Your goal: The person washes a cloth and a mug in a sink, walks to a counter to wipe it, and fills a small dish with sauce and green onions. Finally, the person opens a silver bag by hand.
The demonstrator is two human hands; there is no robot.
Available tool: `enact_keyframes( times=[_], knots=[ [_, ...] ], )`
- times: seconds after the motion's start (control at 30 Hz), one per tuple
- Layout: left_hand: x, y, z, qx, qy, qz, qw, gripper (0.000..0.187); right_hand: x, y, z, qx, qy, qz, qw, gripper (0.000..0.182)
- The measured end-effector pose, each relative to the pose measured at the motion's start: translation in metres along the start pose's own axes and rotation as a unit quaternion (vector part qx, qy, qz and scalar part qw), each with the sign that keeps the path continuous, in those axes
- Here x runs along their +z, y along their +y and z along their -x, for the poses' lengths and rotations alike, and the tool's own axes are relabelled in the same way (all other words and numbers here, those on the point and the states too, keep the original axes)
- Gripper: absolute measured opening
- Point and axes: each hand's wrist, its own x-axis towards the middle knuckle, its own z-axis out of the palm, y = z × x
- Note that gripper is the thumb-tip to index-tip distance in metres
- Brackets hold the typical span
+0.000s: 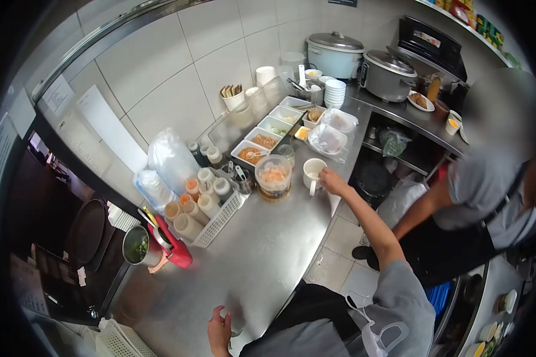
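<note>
My right hand (pixel 335 182) reaches across the steel counter and closes on the side of a white mug (pixel 311 169). The mug stands upright near the counter's right edge, its handle toward me. Left of it is a clear round tub (pixel 274 174) with pale orange-pink pieces inside. Low in the view, my left hand (pixel 219 328) is curled beside the counter's near edge, against what looks like a clear glass (pixel 237 328). Its fingers are partly hidden.
A white basket (pixel 219 225) of squeeze bottles and a metal pot (pixel 137 245) of greens stand left. Food trays (pixel 263 139) line the wall. Rice cookers (pixel 336 55) are at the back. Another person (pixel 482 190) stands close on the right.
</note>
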Motion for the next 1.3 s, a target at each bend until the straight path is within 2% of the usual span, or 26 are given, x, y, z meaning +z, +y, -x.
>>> enact_keyframes(
  times=[0.07, 0.23, 0.3, 0.37, 0.4, 0.43, 0.47, 0.5, 0.53, 0.57, 0.6, 0.67, 0.7, 0.73, 0.77, 0.83, 0.9, 0.93, 1.0, 1.03, 1.07, 1.17, 1.2, 1.3],
  knots=[
    [0.005, 0.014, -0.011, -0.011, 0.005, 0.015, 1.000, 0.030, 0.023, 0.038, -0.044, -0.032, 0.017, 0.014, 0.999, 0.015],
    [0.012, 0.048, -0.023, -0.032, -0.008, 0.044, 0.998, 0.029, 0.040, 0.059, -0.124, 0.044, -0.069, 0.063, 0.995, 0.030],
    [0.009, 0.059, -0.023, -0.014, 0.027, 0.075, 0.997, 0.025, 0.015, 0.019, -0.129, 0.127, -0.033, 0.010, 0.991, 0.040],
    [-0.001, 0.067, -0.023, 0.010, 0.063, 0.116, 0.991, 0.023, -0.015, -0.044, -0.123, 0.046, 0.206, -0.031, 0.977, 0.040],
    [-0.008, 0.071, -0.023, -0.035, 0.042, 0.175, 0.983, 0.021, -0.036, -0.083, -0.112, 0.053, 0.215, -0.091, 0.971, 0.035],
    [-0.011, 0.074, -0.025, -0.017, 0.079, 0.214, 0.973, 0.020, -0.045, -0.123, -0.094, 0.066, 0.217, -0.149, 0.963, 0.030],
    [-0.011, 0.074, -0.027, 0.002, 0.115, 0.251, 0.961, 0.019, -0.037, -0.155, -0.073, 0.015, 0.211, -0.229, 0.950, 0.023],
    [-0.010, 0.076, -0.034, 0.018, 0.173, 0.366, 0.914, 0.017, -0.019, -0.189, -0.057, -0.120, 0.195, -0.365, 0.903, 0.018],
    [-0.007, 0.080, -0.039, 0.037, 0.229, 0.470, 0.851, 0.017, -0.018, -0.230, -0.028, -0.088, -0.023, -0.482, 0.871, 0.014],
    [-0.005, 0.083, -0.045, 0.050, 0.281, 0.541, 0.791, 0.018, 0.009, -0.256, -0.003, -0.226, -0.127, -0.515, 0.817, 0.017],
    [-0.005, 0.085, -0.050, 0.067, 0.328, 0.603, 0.724, 0.019, -0.008, -0.298, 0.017, -0.193, -0.274, -0.585, 0.738, 0.017],
    [-0.009, 0.088, -0.058, 0.061, 0.380, 0.649, 0.657, 0.019, 0.015, -0.328, 0.045, -0.191, -0.335, -0.622, 0.681, 0.018],
    [-0.010, 0.087, -0.057, 0.059, 0.403, 0.672, 0.619, 0.019, 0.018, -0.337, 0.043, -0.164, -0.328, -0.647, 0.668, 0.017],
    [-0.015, 0.087, -0.049, 0.044, 0.399, 0.663, 0.632, 0.017, 0.019, -0.347, 0.034, -0.138, -0.319, -0.670, 0.656, 0.016],
    [-0.014, 0.084, -0.043, 0.052, 0.376, 0.600, 0.704, 0.015, 0.019, -0.356, 0.025, -0.112, -0.311, -0.691, 0.643, 0.015],
    [-0.008, 0.076, -0.025, 0.058, 0.329, 0.458, 0.824, 0.013, 0.014, -0.375, 0.013, -0.191, -0.244, -0.629, 0.713, 0.012],
    [0.004, 0.056, -0.014, 0.071, 0.283, 0.497, 0.818, 0.012, 0.004, -0.396, 0.011, -0.253, -0.220, -0.562, 0.756, 0.011],
    [0.006, 0.041, -0.008, 0.077, 0.260, 0.512, 0.815, 0.012, 0.002, -0.407, 0.012, -0.334, -0.115, -0.516, 0.780, 0.006],
    [-0.003, 0.013, 0.008, 0.049, 0.330, 0.427, 0.840, 0.010, 0.006, -0.417, 0.009, -0.333, -0.051, -0.512, 0.790, 0.006],
    [-0.005, 0.000, 0.014, 0.036, 0.359, 0.387, 0.849, 0.010, 0.008, -0.417, 0.008, -0.260, -0.108, -0.577, 0.767, 0.006],
    [-0.004, -0.021, 0.020, 0.002, 0.378, 0.425, 0.823, 0.004, 0.010, -0.418, 0.006, -0.183, -0.163, -0.629, 0.738, 0.006],
    [-0.011, -0.060, 0.039, -0.100, 0.426, 0.376, 0.816, 0.013, -0.010, -0.435, 0.002, -0.132, -0.188, -0.675, 0.702, 0.007],
    [-0.010, -0.070, 0.043, -0.138, 0.414, 0.249, 0.865, 0.021, -0.013, -0.444, 0.007, -0.164, -0.197, -0.660, 0.707, 0.007],
    [-0.040, -0.018, 0.034, -0.023, 0.530, 0.111, 0.841, 0.027, -0.014, -0.479, 0.028, -0.245, -0.232, -0.625, 0.704, 0.007]
  ],
)
